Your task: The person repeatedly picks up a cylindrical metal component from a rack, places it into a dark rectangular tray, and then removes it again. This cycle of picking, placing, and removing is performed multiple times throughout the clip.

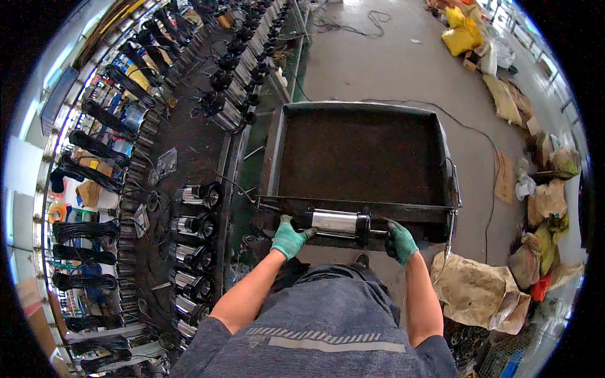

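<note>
A pump-like unit lies sideways in front of me, with a shiny steel cylinder, black ends and a thin metal shaft at its right. It is level with the near edge of a metal cart; whether it rests there or is held up I cannot tell. My left hand, in a green glove with dark fingertips, closes round the unit's black left end. At the shaft end, my right hand, gloved alike, has its fingers curled against the unit.
The cart's dark, low-walled tray lies just beyond. On the left bench, several similar steel units stand in rows, beside coiled black cables. Sacks and a yellow bag line the right. A cable crosses the floor.
</note>
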`<state>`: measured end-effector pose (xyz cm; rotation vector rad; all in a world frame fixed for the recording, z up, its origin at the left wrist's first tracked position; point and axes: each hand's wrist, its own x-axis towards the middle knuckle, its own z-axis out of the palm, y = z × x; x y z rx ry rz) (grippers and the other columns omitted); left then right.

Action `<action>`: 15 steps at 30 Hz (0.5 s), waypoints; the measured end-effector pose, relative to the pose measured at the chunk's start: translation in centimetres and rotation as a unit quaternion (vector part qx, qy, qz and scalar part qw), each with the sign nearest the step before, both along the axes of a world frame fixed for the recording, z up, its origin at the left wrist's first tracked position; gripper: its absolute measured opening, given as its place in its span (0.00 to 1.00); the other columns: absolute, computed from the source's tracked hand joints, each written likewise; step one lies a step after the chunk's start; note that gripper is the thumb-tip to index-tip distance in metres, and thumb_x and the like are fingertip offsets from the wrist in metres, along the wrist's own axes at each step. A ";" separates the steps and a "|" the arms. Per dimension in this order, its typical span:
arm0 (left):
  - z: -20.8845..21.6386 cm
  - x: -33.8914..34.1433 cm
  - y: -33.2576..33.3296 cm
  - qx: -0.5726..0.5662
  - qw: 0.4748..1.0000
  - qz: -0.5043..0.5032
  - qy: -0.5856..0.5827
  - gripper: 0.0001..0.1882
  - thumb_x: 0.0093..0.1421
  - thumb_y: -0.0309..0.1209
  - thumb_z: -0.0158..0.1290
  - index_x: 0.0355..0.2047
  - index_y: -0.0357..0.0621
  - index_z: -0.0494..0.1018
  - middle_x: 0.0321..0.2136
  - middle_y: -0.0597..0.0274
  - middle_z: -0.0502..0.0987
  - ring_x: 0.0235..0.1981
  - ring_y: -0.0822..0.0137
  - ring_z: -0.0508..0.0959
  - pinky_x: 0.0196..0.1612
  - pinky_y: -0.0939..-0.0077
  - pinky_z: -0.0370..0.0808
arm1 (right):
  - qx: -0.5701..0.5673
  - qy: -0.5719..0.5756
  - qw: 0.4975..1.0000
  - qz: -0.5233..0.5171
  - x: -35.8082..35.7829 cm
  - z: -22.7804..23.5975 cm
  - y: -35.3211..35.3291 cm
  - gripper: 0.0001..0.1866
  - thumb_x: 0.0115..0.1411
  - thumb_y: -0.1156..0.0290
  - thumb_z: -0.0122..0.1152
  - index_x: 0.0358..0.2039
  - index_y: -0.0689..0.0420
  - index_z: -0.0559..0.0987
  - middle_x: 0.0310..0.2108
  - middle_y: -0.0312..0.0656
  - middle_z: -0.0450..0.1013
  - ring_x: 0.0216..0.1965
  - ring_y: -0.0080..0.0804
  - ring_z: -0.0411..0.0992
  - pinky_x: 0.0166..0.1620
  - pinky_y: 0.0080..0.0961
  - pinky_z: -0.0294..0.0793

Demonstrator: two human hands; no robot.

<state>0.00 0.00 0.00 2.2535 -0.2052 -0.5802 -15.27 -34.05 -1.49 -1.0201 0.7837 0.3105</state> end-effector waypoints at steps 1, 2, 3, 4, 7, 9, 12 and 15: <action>0.6 -0.5 -0.7 0.035 0.999 0.006 -0.036 0.46 0.51 0.48 0.73 0.59 0.37 0.59 0.50 0.47 0.76 0.52 0.54 0.76 0.58 0.53 0.68 | -0.021 -0.015 0.999 -0.035 0.0 1.0 0.5 0.23 0.70 0.39 0.48 0.48 0.42 0.79 0.14 0.29 0.62 0.10 0.21 0.56 0.13 0.20 0.52; 0.7 -0.9 -1.2 0.069 0.995 0.012 -0.071 0.46 0.50 0.46 0.74 0.57 0.34 0.59 0.46 0.49 0.78 0.47 0.58 0.77 0.54 0.64 0.75 | -0.043 -0.029 0.996 -0.069 -0.1 1.7 0.5 0.25 0.70 0.37 0.47 0.41 0.42 0.81 0.12 0.28 0.59 0.10 0.21 0.55 0.13 0.20 0.52; 0.9 -0.6 -0.7 0.073 0.995 0.021 -0.059 0.46 0.50 0.46 0.74 0.56 0.33 0.60 0.46 0.49 0.78 0.47 0.57 0.77 0.54 0.64 0.75 | -0.007 -0.002 0.997 -0.071 0.1 2.3 0.9 0.24 0.70 0.38 0.47 0.38 0.43 0.80 0.12 0.27 0.58 0.09 0.21 0.54 0.14 0.20 0.51; 0.8 -0.2 -0.1 0.077 0.995 0.030 -0.046 0.46 0.50 0.46 0.74 0.56 0.32 0.60 0.46 0.49 0.78 0.48 0.57 0.77 0.54 0.64 0.75 | 0.028 0.027 0.997 -0.073 0.4 2.8 1.2 0.24 0.70 0.39 0.48 0.34 0.44 0.80 0.11 0.27 0.57 0.09 0.20 0.53 0.14 0.21 0.51; 0.0 -0.1 0.2 0.053 0.997 0.037 -0.030 0.44 0.50 0.45 0.74 0.55 0.33 0.62 0.48 0.48 0.78 0.49 0.57 0.78 0.55 0.64 0.75 | 0.028 0.070 0.997 -0.028 0.5 2.5 -0.3 0.23 0.72 0.43 0.50 0.31 0.47 0.79 0.13 0.29 0.60 0.09 0.22 0.54 0.14 0.24 0.52; -0.3 -0.1 0.1 0.042 0.999 0.034 -0.010 0.47 0.48 0.51 0.73 0.58 0.39 0.61 0.52 0.48 0.76 0.56 0.51 0.74 0.61 0.44 0.58 | -0.057 0.043 0.994 0.081 0.6 0.0 -1.4 0.19 0.71 0.46 0.53 0.43 0.47 0.82 0.16 0.30 0.66 0.10 0.22 0.57 0.14 0.25 0.54; -3.2 0.6 1.4 0.004 0.999 0.042 0.019 0.50 0.46 0.58 0.72 0.60 0.45 0.61 0.56 0.48 0.75 0.62 0.44 0.71 0.67 0.24 0.41 | -0.282 0.024 0.938 0.203 1.5 -3.2 -1.4 0.22 0.73 0.52 0.51 0.40 0.59 0.82 0.21 0.46 0.75 0.15 0.41 0.71 0.19 0.34 0.67; -1.4 0.2 0.9 0.020 0.998 0.043 0.046 0.51 0.46 0.59 0.72 0.61 0.44 0.61 0.57 0.48 0.75 0.62 0.44 0.71 0.66 0.21 0.41 | -0.354 0.052 0.906 0.226 1.5 -3.0 -0.7 0.19 0.73 0.58 0.48 0.49 0.62 0.76 0.34 0.55 0.79 0.29 0.50 0.80 0.30 0.40 0.77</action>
